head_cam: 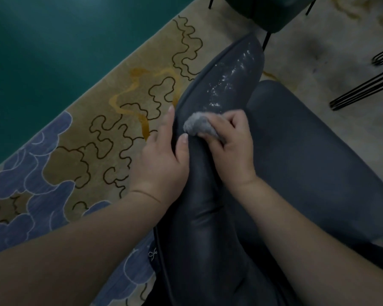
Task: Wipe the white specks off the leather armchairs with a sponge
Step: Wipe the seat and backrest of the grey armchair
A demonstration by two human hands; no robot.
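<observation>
Head view: grey sponge (pixel 198 127) sits mid-frame, bunched in the right hand (pixel 231 146), fingers curled round it and pressing it onto the padded arm of the dark leather armchair (pixel 208 195). White specks (pixel 232 78) run up the arm toward the upper right of centre, just beyond the sponge; the stretch nearer the camera looks clean. Left hand (pixel 161 160) lies on the arm's outer side, fingers straight, thumb touching the leather just beside the sponge, holding nothing, bracing.

Risks, as I judge them: the balled-up sponge has little contact face, so strokes may smear specks or leave streaks. The arm is rounded, so specks can get pushed over the far edge onto the patterned rug (pixel 124 111) at centre left, or down into the gap by the seat (pixel 307 151) on the right. The specks look wet and glossy, so the sponge may skid. The left thumb is close enough to block the stroke. A second dark chair (pixel 265 12) at top has not been reached yet.
</observation>
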